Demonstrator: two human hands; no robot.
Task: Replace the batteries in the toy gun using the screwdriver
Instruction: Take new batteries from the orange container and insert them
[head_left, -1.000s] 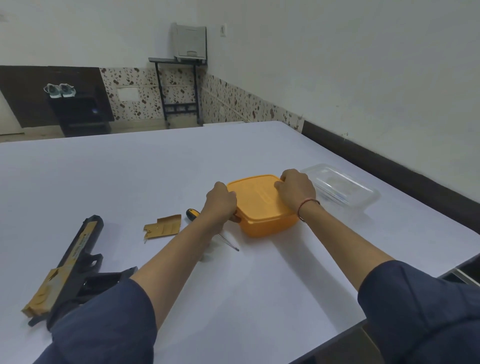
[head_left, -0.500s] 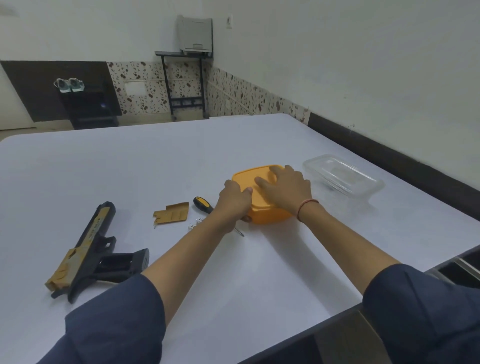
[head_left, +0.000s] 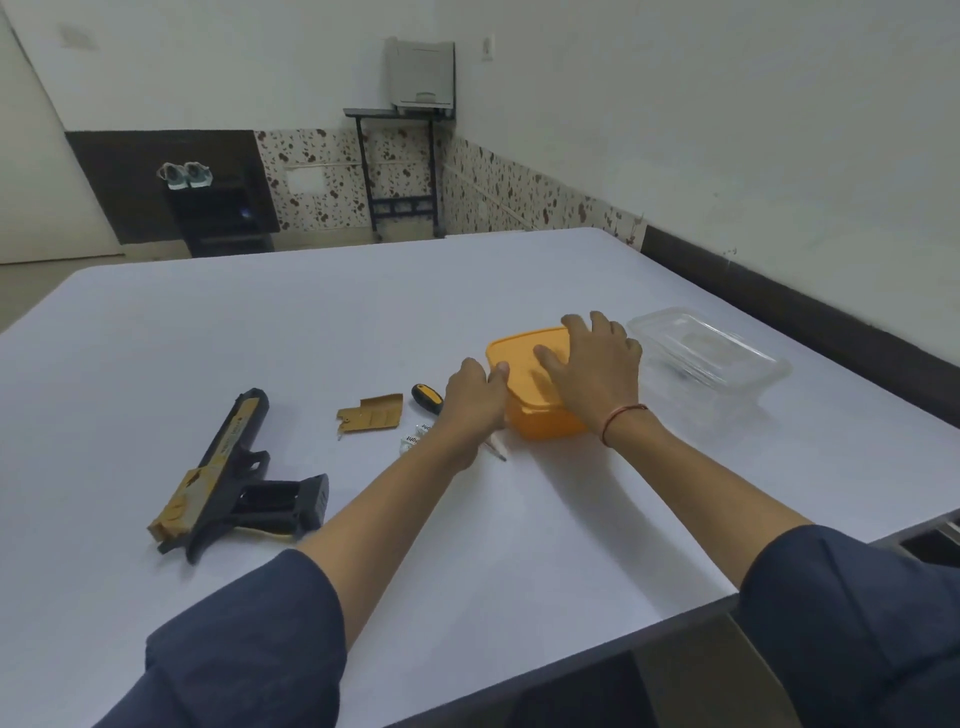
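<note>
Orange plastic box (head_left: 540, 422): right hand (head_left: 592, 374) fingers flat on lid, left hand (head_left: 470, 397) gripping rounded corner.

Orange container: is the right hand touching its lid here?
Touching. The head view shows the right hand spread flat on the lid of the orange container, palm and fingers resting on it with no gap visible.

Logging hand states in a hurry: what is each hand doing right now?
Left hand: grips the orange container at its left corner, thumb on the lid.
Right hand: open, fingers spread, pressing flat on the lid.
</note>
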